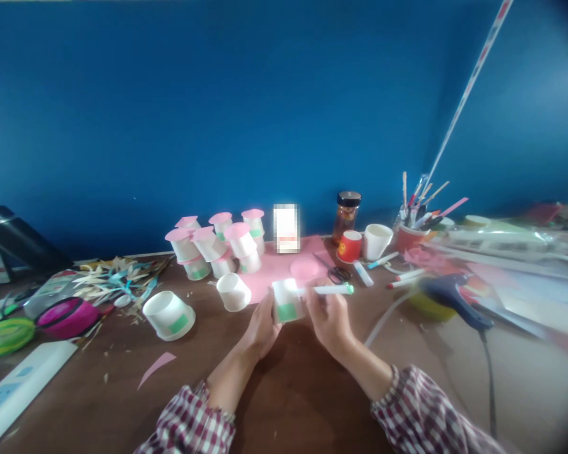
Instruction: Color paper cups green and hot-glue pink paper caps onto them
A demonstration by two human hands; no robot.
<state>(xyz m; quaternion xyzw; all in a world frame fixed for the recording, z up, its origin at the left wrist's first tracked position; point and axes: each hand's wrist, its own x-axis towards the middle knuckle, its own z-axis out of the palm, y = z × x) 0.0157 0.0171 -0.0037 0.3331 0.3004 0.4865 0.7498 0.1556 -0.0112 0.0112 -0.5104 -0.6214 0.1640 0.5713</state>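
Observation:
My left hand (264, 329) is closed around a white paper cup (284, 291) that carries a green patch low on its side. In my right hand (330, 318) is a marker pen (335, 289) with a white barrel and a green end, its other end pointing at the cup. Just behind the hands lies a sheet of pink paper (265, 271) with a round pink disc (305, 268) on it. To the left, a white paper cup (234, 292) stands upside down, and another cup with a green patch (166, 315) sits nearer me.
Several stacked cups with pink paper tops (211, 243) stand at the back left. Behind my right hand are scissors (339, 274), a red cup (349, 246), and a dark-lidded jar (347, 214). A glue gun (454, 299) lies right; a power strip (23, 391) lies left.

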